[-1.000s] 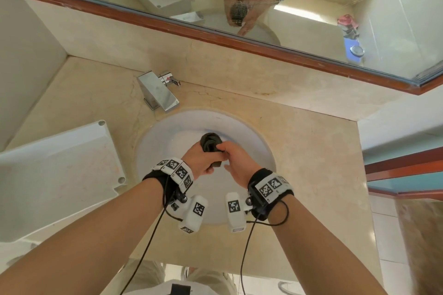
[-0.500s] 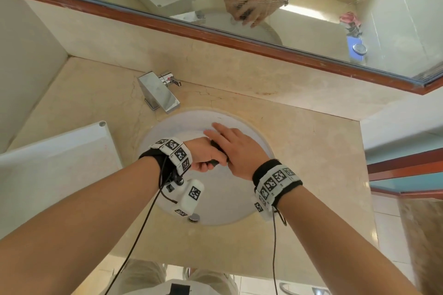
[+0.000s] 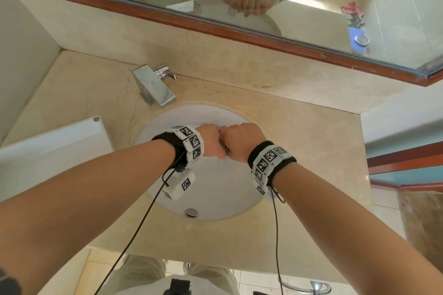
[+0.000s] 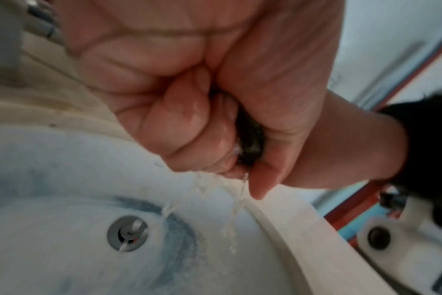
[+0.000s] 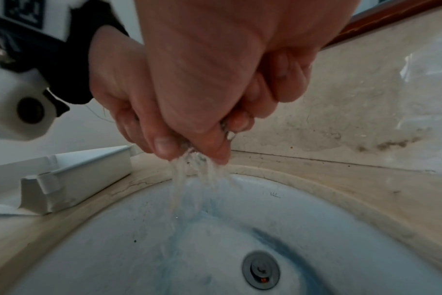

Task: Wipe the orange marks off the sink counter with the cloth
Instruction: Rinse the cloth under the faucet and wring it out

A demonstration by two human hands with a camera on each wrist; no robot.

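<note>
Both hands are squeezing the dark cloth [image 4: 249, 135] over the white sink [image 3: 215, 201]. The left hand [image 3: 211, 142] and the right hand [image 3: 242, 142] are touching, each grip curled tight around the cloth, so only a little bit is showing. Water [image 5: 189, 179] is running down into the sink near the drain [image 5: 260, 267]. The tap [image 3: 155, 86] is sitting on the counter [image 3: 299, 146], and a white box [image 3: 48, 151] is lying to the left.

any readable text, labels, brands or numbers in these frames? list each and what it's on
No text can be read here.
Small script mark on the basin wall: too small and blurred to read.
Wristbands carry only black-and-white square marker patterns, no letters or numbers.
Faucet: no legible marking.
</note>
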